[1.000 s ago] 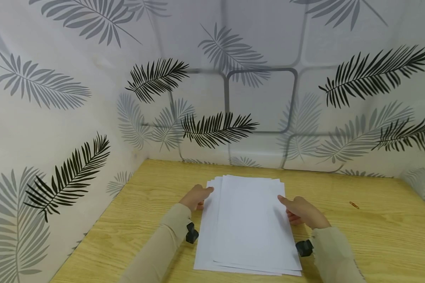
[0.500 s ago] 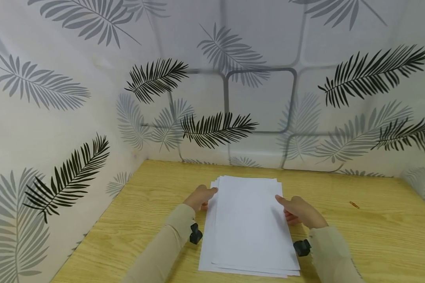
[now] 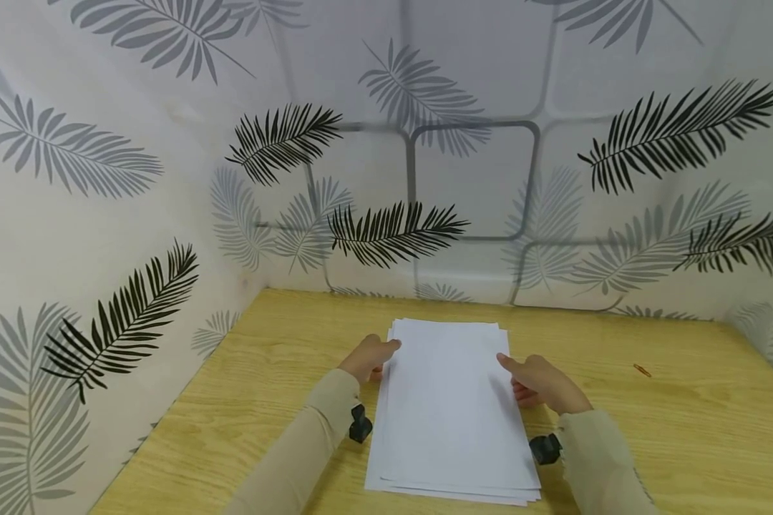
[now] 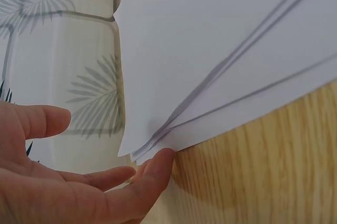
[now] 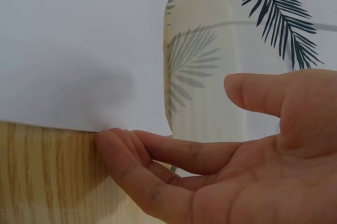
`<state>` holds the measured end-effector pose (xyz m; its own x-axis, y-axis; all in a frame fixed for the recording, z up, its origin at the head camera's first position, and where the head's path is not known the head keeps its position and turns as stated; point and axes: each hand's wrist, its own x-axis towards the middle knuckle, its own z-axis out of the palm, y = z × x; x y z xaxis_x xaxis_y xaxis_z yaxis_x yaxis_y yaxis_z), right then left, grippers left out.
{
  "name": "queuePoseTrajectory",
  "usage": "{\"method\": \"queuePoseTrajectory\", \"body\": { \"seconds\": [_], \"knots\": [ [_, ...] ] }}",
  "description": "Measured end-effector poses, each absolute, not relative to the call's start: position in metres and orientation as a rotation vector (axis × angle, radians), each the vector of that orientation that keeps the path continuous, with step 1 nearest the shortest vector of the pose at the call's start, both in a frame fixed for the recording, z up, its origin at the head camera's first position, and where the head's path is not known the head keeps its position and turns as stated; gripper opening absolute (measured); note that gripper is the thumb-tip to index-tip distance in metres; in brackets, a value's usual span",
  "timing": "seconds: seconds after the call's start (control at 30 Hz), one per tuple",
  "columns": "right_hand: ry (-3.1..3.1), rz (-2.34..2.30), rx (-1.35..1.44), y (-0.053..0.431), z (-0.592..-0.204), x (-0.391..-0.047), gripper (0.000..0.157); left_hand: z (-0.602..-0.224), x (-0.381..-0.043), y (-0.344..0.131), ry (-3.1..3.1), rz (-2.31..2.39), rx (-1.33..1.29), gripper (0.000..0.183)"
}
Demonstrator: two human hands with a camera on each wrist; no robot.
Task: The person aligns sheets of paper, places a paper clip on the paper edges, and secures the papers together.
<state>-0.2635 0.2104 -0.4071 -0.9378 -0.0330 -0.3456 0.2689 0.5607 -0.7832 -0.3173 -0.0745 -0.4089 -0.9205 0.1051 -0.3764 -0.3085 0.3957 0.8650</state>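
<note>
A stack of white paper sheets [image 3: 454, 408] lies flat on the wooden table, with a few sheets sticking out past the top one on the left and bottom sides. My left hand [image 3: 368, 357] is at the stack's left edge; in the left wrist view its fingertips [image 4: 160, 163] touch the sheet edges, and the thumb is raised apart from the paper. On the opposite side, my right hand [image 3: 547, 383] touches the right edge with its fingertips [image 5: 113, 145], thumb also lifted away. Neither hand pinches the sheets.
An orange paper clip [image 3: 642, 370] lies on the table [image 3: 696, 429] to the right of my right hand. A cloth with a leaf pattern [image 3: 477, 179] hangs behind the table and along its left side. Each wrist wears a small black camera [image 3: 359, 423].
My left hand has moved rightward and my right hand slightly leftward, both along with the paper edges. The sheets jutting out on the left have slid in, so the stack is narrower.
</note>
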Motion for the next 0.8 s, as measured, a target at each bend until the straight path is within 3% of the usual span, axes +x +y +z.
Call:
{"method": "queuePoseTrajectory", "body": {
  "seconds": [0.8],
  "knots": [
    [2.452, -1.366, 0.236, 0.2064, -0.4082, -0.2613, 0.05, -0.4106, -0.3184, -0.066, 2.218, 1.633, -0.266, 0.064]
  ]
}}
